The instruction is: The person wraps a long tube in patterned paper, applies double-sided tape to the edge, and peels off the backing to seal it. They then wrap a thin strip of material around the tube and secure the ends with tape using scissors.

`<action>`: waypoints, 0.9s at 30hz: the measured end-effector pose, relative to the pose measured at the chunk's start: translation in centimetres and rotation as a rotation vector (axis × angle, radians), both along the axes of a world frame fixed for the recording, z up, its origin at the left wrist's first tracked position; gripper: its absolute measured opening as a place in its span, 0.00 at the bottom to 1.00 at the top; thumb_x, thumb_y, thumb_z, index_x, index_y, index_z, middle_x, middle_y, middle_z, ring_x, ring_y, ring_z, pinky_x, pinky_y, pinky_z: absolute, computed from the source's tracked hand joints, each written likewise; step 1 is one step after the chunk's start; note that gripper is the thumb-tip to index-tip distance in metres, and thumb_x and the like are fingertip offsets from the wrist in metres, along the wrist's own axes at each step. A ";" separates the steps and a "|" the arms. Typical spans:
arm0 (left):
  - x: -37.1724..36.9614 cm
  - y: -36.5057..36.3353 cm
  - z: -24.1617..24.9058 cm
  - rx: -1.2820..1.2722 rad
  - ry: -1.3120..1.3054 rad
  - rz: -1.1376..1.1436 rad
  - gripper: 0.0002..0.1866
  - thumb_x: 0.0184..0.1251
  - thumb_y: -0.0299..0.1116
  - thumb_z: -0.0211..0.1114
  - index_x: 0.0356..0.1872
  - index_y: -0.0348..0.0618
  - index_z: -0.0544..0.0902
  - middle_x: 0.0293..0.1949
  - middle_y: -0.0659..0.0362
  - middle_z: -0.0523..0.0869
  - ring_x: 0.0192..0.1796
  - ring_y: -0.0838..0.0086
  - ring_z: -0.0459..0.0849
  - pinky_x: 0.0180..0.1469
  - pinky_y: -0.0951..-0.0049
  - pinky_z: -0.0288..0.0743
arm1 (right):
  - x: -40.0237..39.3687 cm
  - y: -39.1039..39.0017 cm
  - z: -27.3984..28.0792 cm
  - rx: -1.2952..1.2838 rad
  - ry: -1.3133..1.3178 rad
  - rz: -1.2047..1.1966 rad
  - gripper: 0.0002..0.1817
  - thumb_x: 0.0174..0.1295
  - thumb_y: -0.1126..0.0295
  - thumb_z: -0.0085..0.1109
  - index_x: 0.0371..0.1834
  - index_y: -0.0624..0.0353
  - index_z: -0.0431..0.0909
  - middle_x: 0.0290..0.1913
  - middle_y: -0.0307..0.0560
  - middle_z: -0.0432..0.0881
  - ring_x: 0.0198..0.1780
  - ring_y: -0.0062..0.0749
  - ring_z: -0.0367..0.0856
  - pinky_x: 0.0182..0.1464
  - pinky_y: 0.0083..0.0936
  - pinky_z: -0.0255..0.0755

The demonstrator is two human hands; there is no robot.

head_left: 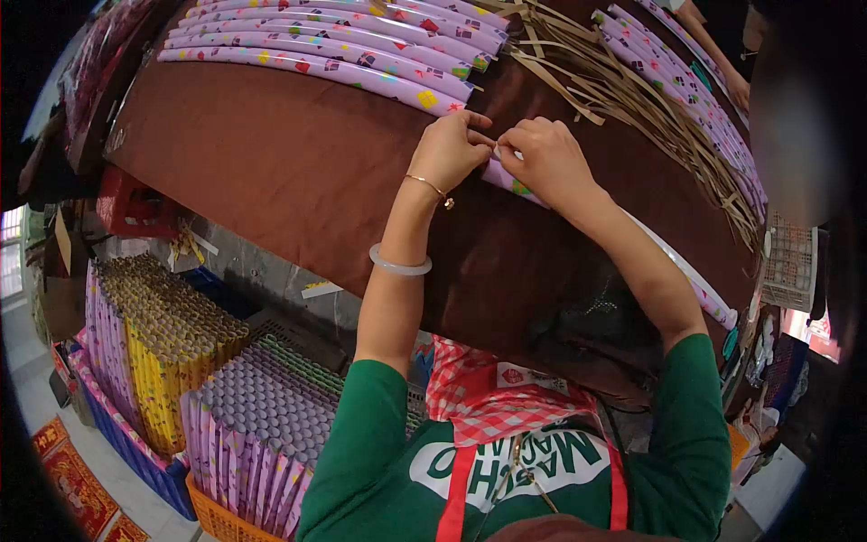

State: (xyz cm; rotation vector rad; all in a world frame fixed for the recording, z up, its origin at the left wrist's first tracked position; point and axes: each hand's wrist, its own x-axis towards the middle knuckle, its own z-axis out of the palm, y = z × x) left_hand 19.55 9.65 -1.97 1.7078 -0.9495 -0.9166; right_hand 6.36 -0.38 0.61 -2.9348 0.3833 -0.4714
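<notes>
A lilac paper tube printed with small coloured gift shapes lies slantwise on the brown-covered table, partly under my right forearm. At its upper left end, the fingers of my right hand are closed in a pinch, with a bit of white showing between them. My left hand meets it from the left, fingers bent and their tips together near the same end. What the left fingertips hold is too small to make out. Just beyond them lies a row of similar lilac tubes.
Flat brown strips lie loose at the right, beside more lilac tubes. Another person's hand is at the far right. Lower left, an orange crate and a blue crate hold upright tubes. A grey basket stands right.
</notes>
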 end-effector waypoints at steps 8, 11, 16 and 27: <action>0.0 -0.1 -1.0 -0.063 0.029 0.034 0.19 0.50 0.24 0.63 0.47 0.30 0.78 0.34 0.50 0.87 0.38 0.69 0.87 0.42 0.73 0.78 | 0.1 0.0 -0.1 0.015 0.014 0.002 0.05 0.50 0.68 0.61 0.24 0.56 0.80 0.25 0.41 0.78 0.32 0.36 0.77 0.37 0.32 0.68; 0.1 -0.1 -1.0 -0.082 0.041 0.028 0.20 0.50 0.25 0.62 0.46 0.29 0.77 0.34 0.50 0.87 0.38 0.68 0.87 0.42 0.73 0.78 | 0.1 0.0 -0.1 0.014 -0.004 -0.007 0.05 0.50 0.68 0.61 0.24 0.56 0.80 0.25 0.41 0.78 0.32 0.36 0.77 0.36 0.32 0.68; 0.0 0.1 -0.2 -0.062 -0.006 0.023 0.20 0.50 0.26 0.63 0.46 0.28 0.77 0.34 0.49 0.87 0.38 0.68 0.86 0.42 0.73 0.78 | 0.1 0.2 0.1 0.097 0.000 -0.058 0.06 0.50 0.68 0.60 0.24 0.58 0.77 0.26 0.44 0.79 0.32 0.38 0.78 0.36 0.33 0.69; 0.0 -0.3 -0.9 -0.059 -0.069 0.032 0.23 0.47 0.33 0.68 0.45 0.30 0.77 0.31 0.51 0.87 0.35 0.69 0.86 0.39 0.74 0.78 | -1.5 -0.6 1.5 0.502 0.062 -0.265 0.10 0.53 0.66 0.57 0.30 0.62 0.77 0.26 0.48 0.79 0.28 0.36 0.79 0.33 0.30 0.72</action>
